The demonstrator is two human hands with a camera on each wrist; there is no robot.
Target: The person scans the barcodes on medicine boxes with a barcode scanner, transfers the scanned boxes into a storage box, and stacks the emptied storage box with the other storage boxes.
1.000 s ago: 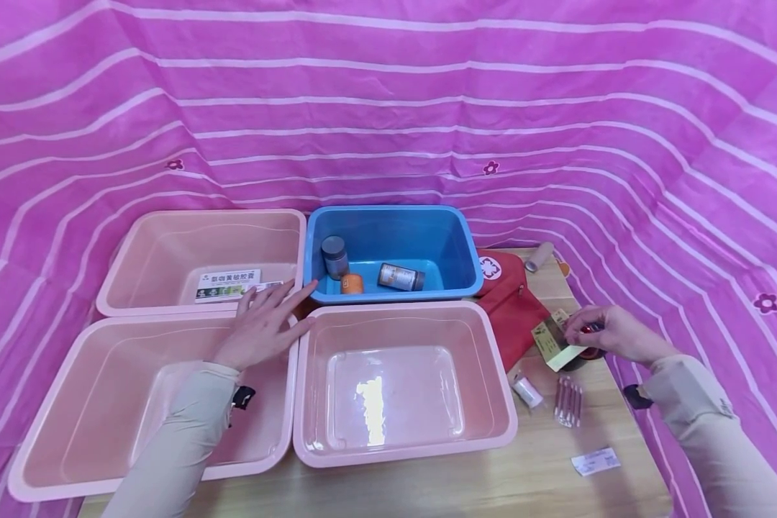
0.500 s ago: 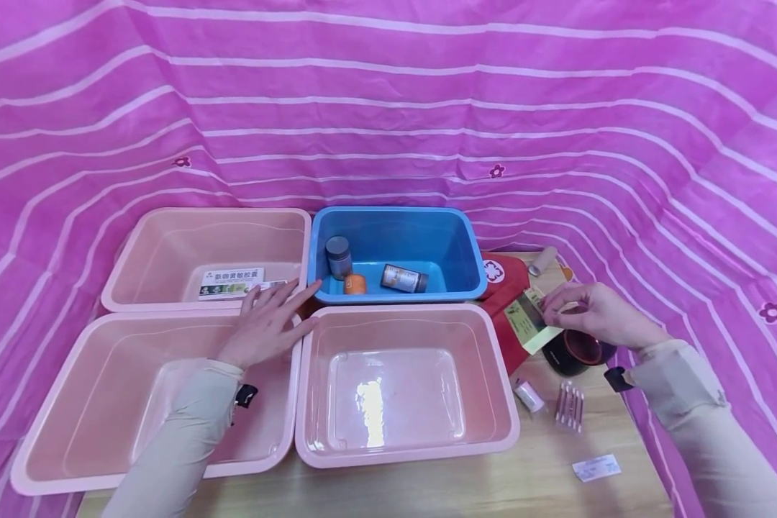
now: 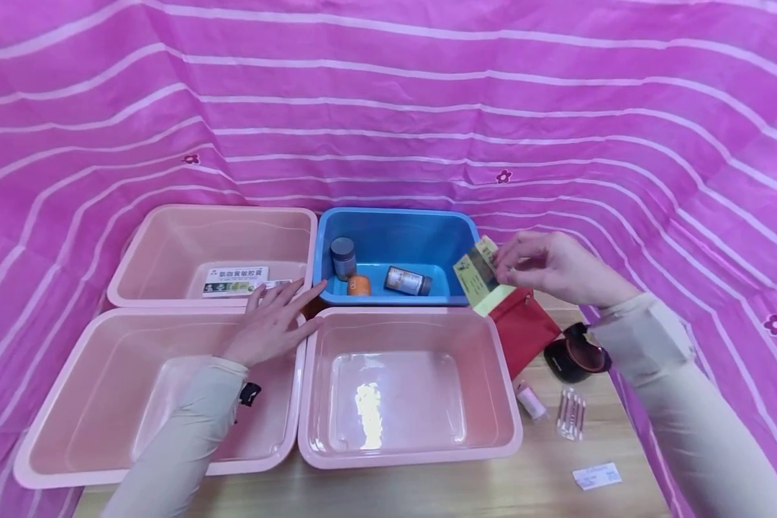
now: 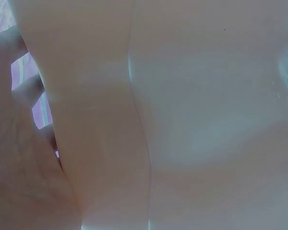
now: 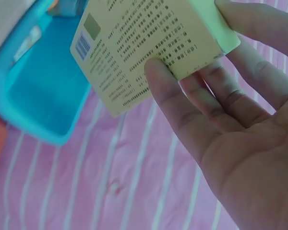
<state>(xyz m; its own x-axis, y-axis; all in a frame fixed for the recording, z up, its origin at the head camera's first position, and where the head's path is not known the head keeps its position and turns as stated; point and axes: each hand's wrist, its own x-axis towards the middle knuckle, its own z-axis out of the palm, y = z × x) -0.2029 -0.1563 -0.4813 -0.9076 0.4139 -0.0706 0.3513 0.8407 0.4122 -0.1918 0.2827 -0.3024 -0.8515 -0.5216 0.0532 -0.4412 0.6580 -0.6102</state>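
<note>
In the head view my right hand (image 3: 560,270) pinches a yellow-green medicine box (image 3: 478,277) above the right rim of the blue bin (image 3: 398,216). Small print and a barcode cover the side of the box facing the right wrist camera, where the fingers (image 5: 177,103) press on it. My left hand (image 3: 268,324) rests with spread fingers on the rims where the pink bins meet. Inside the blue bin are a dark-lidded bottle (image 3: 343,257), an orange-capped one (image 3: 359,285) and a bottle lying on its side (image 3: 408,280).
White medicine boxes (image 3: 235,280) lie in the back-left pink bin (image 3: 119,284). Right of the bins are a red pouch (image 3: 524,334), a black round object (image 3: 570,360), a small white roll (image 3: 531,401), wrapped cotton swabs (image 3: 571,414) and a white packet (image 3: 597,475).
My right hand has lifted the yellow-green box off the right side of the table and carried it left to the blue bin's edge. The left hand stays on the rims.
</note>
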